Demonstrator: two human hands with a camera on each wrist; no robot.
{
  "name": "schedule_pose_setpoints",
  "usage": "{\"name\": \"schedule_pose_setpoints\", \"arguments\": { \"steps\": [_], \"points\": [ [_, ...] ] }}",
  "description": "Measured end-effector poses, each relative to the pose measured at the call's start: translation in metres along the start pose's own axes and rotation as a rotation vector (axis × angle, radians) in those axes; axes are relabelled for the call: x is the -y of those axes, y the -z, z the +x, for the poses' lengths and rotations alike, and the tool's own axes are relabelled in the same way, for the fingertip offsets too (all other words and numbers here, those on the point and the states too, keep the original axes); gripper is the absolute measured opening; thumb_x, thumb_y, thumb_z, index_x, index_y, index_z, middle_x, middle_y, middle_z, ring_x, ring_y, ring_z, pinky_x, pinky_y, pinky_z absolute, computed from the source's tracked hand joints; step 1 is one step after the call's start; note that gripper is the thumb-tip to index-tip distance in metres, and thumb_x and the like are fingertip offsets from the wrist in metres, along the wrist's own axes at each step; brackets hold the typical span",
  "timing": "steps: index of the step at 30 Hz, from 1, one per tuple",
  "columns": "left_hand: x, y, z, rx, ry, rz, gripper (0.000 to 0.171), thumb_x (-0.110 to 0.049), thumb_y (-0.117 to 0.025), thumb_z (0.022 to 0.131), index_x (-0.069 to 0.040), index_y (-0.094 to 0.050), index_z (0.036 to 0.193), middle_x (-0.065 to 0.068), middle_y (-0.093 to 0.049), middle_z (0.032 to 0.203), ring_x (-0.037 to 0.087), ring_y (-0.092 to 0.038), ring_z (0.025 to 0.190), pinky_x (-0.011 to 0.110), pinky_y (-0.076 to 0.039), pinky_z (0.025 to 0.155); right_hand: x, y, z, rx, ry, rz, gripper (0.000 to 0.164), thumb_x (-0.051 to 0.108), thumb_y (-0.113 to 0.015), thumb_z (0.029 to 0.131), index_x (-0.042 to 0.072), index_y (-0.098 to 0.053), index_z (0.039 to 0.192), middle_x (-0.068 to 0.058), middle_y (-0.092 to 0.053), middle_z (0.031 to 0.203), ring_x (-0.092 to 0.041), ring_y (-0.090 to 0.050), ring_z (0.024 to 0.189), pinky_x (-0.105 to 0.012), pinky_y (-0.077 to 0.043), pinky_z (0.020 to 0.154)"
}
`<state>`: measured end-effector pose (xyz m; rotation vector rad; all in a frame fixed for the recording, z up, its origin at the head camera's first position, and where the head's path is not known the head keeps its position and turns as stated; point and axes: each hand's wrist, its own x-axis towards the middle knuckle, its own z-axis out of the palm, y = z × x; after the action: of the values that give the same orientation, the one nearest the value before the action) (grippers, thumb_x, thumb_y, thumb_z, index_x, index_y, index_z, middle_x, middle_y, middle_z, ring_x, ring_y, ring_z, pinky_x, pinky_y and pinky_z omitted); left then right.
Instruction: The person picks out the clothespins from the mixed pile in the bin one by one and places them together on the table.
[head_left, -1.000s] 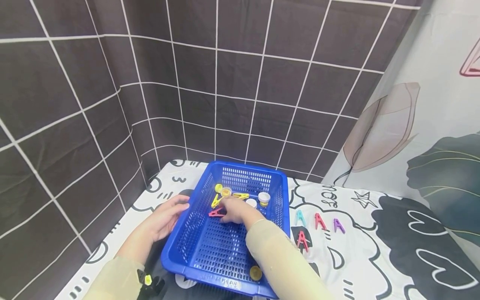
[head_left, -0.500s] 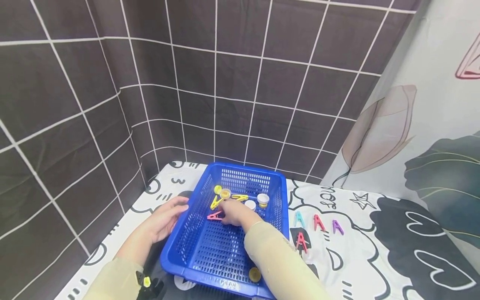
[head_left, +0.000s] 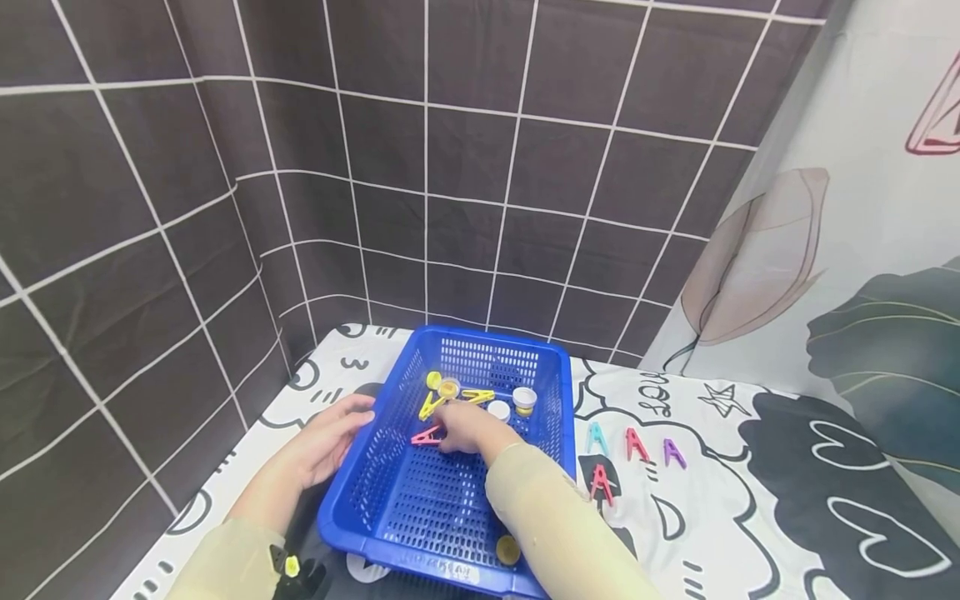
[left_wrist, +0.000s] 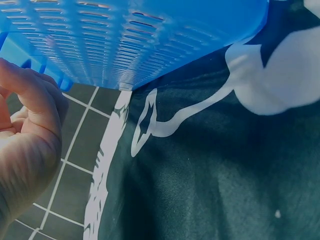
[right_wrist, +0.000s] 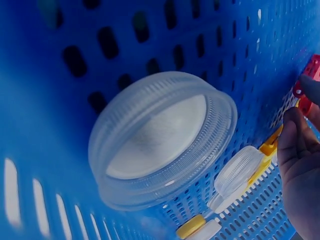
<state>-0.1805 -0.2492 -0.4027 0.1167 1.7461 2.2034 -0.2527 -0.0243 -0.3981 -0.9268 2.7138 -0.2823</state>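
My right hand (head_left: 467, 427) reaches down into a blue perforated plastic basket (head_left: 352, 546). Its thumb and fingers pinch one end of a red clothespin (head_left: 426, 436) low over the basket floor; the right wrist view shows the red clothespin (right_wrist: 301, 95) between the fingertips. Just beyond the fingers lie yellow clothespins (head_left: 477, 395) and several round caps, among them a white cap (head_left: 498, 409). My left hand (head_left: 330, 437) stays outside the basket, relaxed fingertips against its left rim. In the left wrist view that hand (left_wrist: 30, 130) partly covers the rim.
To the basket's right on the patterned cloth lie a turquoise clothespin (head_left: 596, 438), two red ones, one of them a red clothespin (head_left: 602, 485), and a purple clothespin (head_left: 674, 453). A yellow cap (head_left: 507, 550) sits near the basket's front. A dark gridded backdrop (head_left: 465, 217) rises behind.
The whole scene shifts a little left and down in the head view. Both hands keep almost the same place, the right one still at the red clothespin.
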Motion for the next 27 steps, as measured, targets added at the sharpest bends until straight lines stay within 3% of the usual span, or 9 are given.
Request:
{"name": "schedule_pose_setpoints", "arguments": {
  "steps": [10, 17, 27],
  "points": [
    [0.0, -0.001, -0.002, -0.009, 0.001, 0.001, 0.026, -0.016, -0.05, 0.097, -0.008, -0.04, 0.119, 0.007, -0.065, 0.095, 0.015, -0.065, 0.075, 0.03, -0.058, 0.062, 0.004, 0.007, -0.003, -0.003, -0.006, 0.034, 0.024, 0.015, -0.072, 0.081, 0.011, -0.067, 0.104, 0.003, -0.062, 0.087, -0.013, -0.058, 0.082, -0.03, -0.051, 0.081],
    [0.0, -0.002, -0.001, -0.014, 0.0, -0.008, 0.025, -0.015, -0.049, 0.097, -0.008, -0.039, 0.119, 0.007, -0.065, 0.094, 0.015, -0.065, 0.076, 0.03, -0.058, 0.063, 0.002, 0.018, -0.002, -0.022, 0.02, 0.003, 0.032, 0.016, -0.073, 0.08, 0.008, -0.064, 0.109, 0.0, -0.063, 0.092, -0.016, -0.06, 0.089, -0.03, -0.05, 0.085],
    [-0.001, -0.002, -0.001, -0.002, -0.005, 0.001, 0.023, -0.015, -0.049, 0.097, -0.008, -0.041, 0.117, 0.007, -0.065, 0.096, 0.016, -0.065, 0.077, 0.031, -0.058, 0.065, -0.001, 0.03, -0.005, -0.065, 0.043, 0.013, 0.026, 0.015, -0.071, 0.079, 0.007, -0.065, 0.103, 0.001, -0.061, 0.087, -0.015, -0.056, 0.082, -0.029, -0.05, 0.081]
  ]
}}
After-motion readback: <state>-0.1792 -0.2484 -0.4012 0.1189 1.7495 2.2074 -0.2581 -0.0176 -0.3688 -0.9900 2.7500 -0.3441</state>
